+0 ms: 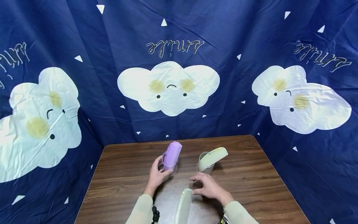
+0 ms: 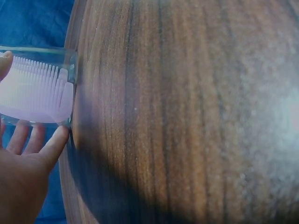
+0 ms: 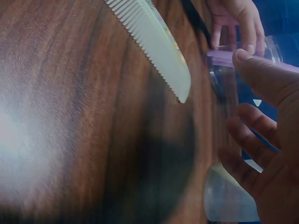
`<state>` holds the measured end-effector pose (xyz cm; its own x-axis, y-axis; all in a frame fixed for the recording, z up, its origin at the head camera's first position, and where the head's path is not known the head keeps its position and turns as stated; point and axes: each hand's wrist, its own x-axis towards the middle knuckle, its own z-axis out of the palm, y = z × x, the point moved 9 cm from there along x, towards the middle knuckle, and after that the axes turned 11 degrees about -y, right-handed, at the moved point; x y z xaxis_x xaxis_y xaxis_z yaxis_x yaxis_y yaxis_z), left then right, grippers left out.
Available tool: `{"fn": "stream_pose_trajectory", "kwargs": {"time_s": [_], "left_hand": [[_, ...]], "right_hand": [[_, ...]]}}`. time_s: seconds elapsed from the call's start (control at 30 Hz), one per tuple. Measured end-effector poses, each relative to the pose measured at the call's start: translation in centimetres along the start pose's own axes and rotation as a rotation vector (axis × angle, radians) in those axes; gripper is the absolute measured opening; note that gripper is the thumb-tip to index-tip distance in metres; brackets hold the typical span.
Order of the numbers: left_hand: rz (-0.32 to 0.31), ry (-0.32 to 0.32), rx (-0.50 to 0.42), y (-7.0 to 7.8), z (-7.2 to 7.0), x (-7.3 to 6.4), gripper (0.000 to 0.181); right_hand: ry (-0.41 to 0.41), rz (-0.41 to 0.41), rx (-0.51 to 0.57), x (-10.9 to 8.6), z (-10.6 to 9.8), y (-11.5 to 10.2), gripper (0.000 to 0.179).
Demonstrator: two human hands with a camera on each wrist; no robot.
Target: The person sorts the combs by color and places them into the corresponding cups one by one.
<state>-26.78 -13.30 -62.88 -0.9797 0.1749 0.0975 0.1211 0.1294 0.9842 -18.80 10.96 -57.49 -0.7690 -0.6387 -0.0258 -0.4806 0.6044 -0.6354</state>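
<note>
With thumb and fingers on either side, my left hand [image 1: 156,175] holds a clear plastic cup [image 1: 175,169]. A purple comb [image 1: 172,154] stands tilted in that cup; its teeth show through the wall in the left wrist view. My right hand [image 1: 209,187] hovers over the table, fingers parted and nothing in them. Just left of its thumb lies a pale green comb [image 1: 183,205], flat on the table, its near end cut off by the frame. Beyond the right hand, another clear cup [image 1: 205,169] contains a second pale green comb [image 1: 216,155] leaning right.
Everything stands on a dark wood-grain table [image 1: 117,174]. A blue cloth [image 1: 229,37] printed with white clouds hangs behind it and along both sides. The two cups are side by side toward the far edge, with a gap between them.
</note>
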Motion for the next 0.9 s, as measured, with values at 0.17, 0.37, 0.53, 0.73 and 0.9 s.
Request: {"fn": "stream_pose_trajectory", "kwargs": {"time_s": [0.17,0.37,0.53,0.73,0.9], "left_hand": [[0.002,0.001,0.002,0.0,0.1,0.0,0.088],[0.022,0.011,0.022,0.0,-0.1,0.0,0.087],[0.013,0.007,0.024,0.1,-0.1,0.0,0.087],[-0.017,-0.005,0.018,0.0,0.0,-0.1,0.088],[-0.014,-0.003,0.014,0.1,-0.1,-0.1,0.088]], "right_hand": [[-0.003,-0.036,0.003,0.1,1.0,0.2,0.054],[-0.004,-0.06,-0.004,0.4,2.0,0.5,0.054],[-0.021,-0.058,-0.047,0.7,2.9,0.1,0.058],[-0.065,-0.01,-0.069,1.1,3.5,-0.2,0.061],[-0.076,-0.017,-0.099,1.3,3.8,-0.5,0.059]]}}
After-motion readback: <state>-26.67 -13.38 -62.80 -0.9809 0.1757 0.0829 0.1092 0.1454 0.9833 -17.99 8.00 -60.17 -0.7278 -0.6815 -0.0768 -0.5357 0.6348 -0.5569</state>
